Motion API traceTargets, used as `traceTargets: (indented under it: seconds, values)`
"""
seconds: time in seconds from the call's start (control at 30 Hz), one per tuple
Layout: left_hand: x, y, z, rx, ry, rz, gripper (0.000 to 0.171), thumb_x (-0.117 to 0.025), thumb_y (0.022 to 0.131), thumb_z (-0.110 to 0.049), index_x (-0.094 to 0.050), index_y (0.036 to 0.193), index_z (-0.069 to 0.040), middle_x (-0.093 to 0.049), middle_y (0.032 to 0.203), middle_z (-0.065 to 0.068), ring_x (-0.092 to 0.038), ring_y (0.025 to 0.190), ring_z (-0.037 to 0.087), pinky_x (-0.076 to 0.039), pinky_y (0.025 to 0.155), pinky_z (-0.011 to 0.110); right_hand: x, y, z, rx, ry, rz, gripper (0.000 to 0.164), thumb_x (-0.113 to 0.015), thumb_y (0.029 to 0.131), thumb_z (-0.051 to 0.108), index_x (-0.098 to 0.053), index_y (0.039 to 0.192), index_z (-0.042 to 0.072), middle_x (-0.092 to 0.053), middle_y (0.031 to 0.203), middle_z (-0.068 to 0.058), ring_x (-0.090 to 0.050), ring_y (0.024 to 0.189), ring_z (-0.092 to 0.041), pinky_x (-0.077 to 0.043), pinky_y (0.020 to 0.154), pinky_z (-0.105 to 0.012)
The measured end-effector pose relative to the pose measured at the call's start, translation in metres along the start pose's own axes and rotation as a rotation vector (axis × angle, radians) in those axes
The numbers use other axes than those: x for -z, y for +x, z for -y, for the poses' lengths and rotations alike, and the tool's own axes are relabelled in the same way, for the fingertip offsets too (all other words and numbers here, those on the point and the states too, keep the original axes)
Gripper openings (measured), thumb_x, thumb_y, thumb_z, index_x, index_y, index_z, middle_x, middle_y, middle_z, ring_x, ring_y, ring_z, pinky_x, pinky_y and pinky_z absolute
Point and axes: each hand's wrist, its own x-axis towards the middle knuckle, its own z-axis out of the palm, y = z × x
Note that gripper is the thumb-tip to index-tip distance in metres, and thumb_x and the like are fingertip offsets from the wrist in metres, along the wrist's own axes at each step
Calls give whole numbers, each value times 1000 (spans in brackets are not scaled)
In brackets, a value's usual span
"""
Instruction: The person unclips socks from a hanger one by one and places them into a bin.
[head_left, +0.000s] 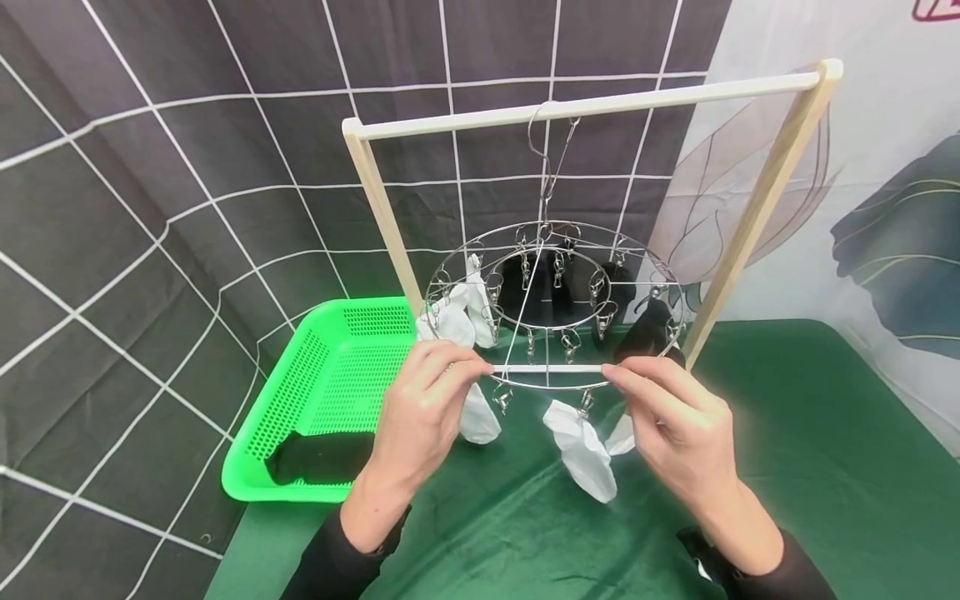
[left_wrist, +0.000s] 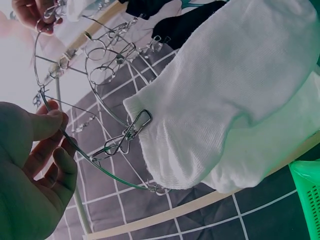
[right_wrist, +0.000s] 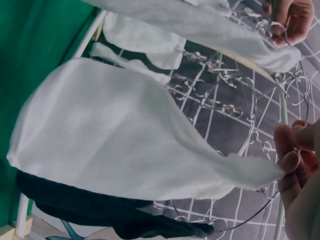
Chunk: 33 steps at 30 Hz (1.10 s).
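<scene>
A round wire clip hanger (head_left: 450, 250) hangs by its hook from a wooden stand. My left hand (head_left: 423, 408) pinches the near left of its outer ring between thumb and fingers. On the near right, my right hand (head_left: 678, 417) pinches the same ring. A white sock (head_left: 581, 454) dangles from a metal clip (head_left: 587, 404) between the hands. More white socks (head_left: 450, 321) hang at the left side, and a black sock (head_left: 648, 329) hangs at the right. In the left wrist view, a metal clip (left_wrist: 131, 131) grips the cuff of a white sock (left_wrist: 220, 90).
A green plastic basket (head_left: 330, 317) stands at the left with a black sock (head_left: 318, 457) in it. The stand has a white top rod (head_left: 465, 119) and a wooden right post (head_left: 765, 208). Green cloth (head_left: 810, 467) covers the table, before a grid-patterned curtain (head_left: 225, 125).
</scene>
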Motion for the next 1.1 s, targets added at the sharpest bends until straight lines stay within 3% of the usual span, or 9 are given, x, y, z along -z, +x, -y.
traceTargets:
  seconds: [0.3, 0.47, 0.53, 0.6, 0.7, 0.77, 0.87, 0.97, 1.1]
  values:
    - [3, 2, -4, -15, -40, -47, 20, -67, 78, 7, -73, 95, 0, -69, 92, 10, -59, 91, 25, -51, 79, 36, -4, 0, 5, 33, 6, -24, 26, -58, 74, -9, -79, 82, 3, -70, 73, -11, -57, 63, -23, -34, 49, -29]
    - [4, 5, -15, -254, -184, -134, 12, -62, 78, 3, -69, 88, 5, -67, 84, 12, -62, 80, 24, -54, 71, 32, -7, 0, 8, 52, 18, -21, 21, -64, 75, -6, -80, 85, 4, -71, 74, -10, -56, 62, -23, -31, 54, -33]
    - [4, 2, -19, -346, -271, -89, 9, -60, 81, -1, -68, 81, 2, -67, 77, 8, -62, 72, 19, -55, 65, 27, -7, 0, 10, 57, 22, -20, 17, -67, 76, -4, -80, 85, 4, -71, 74, -10, -56, 62, -24, -30, 55, -33]
    - [1, -6, -19, -361, -356, 27, 9, -61, 83, -5, -69, 78, -3, -66, 71, 2, -61, 66, 12, -55, 63, 21, -8, 0, 12, 61, 36, -12, 16, -69, 76, -2, -79, 86, 3, -70, 74, -10, -56, 62, -23, -31, 54, -32]
    - [-9, -30, -14, -218, -404, 262, 8, -65, 85, -13, -69, 78, -12, -66, 70, -7, -58, 66, 2, -52, 62, 15, -9, 1, 14, 66, 56, -9, 15, -70, 75, -3, -79, 86, 2, -70, 73, -11, -58, 62, -22, -35, 53, -30]
    - [-20, -49, -8, -50, -380, 402, 6, -66, 86, -21, -68, 83, -17, -64, 73, -11, -56, 67, -2, -50, 61, 13, -10, 2, 15, 70, 63, -7, 16, -69, 75, -3, -79, 87, 2, -69, 73, -11, -58, 62, -21, -36, 52, -29]
    - [-34, -72, -3, 201, -294, 563, 27, -64, 86, -43, -61, 99, -19, -61, 87, -12, -55, 79, -2, -52, 70, 17, -11, 2, 17, 73, 76, -3, 16, -68, 76, -4, -79, 87, 1, -69, 73, -11, -58, 62, -20, -37, 50, -26]
    - [-44, -85, -1, 365, -248, 648, 56, -61, 82, -58, -49, 118, -17, -56, 104, -6, -53, 96, 6, -52, 82, 28, -11, 2, 18, 72, 104, 13, 16, -66, 78, -4, -78, 88, 0, -69, 74, -12, -58, 62, -20, -37, 46, -22]
    - [-56, -86, 1, 441, -292, 657, 88, -69, 77, -55, -28, 144, -16, -48, 127, 1, -52, 102, 12, -52, 86, 34, -11, 2, 19, 67, 120, 22, 15, -67, 78, -4, -78, 89, -2, -69, 76, -14, -56, 63, -19, -37, 44, -20]
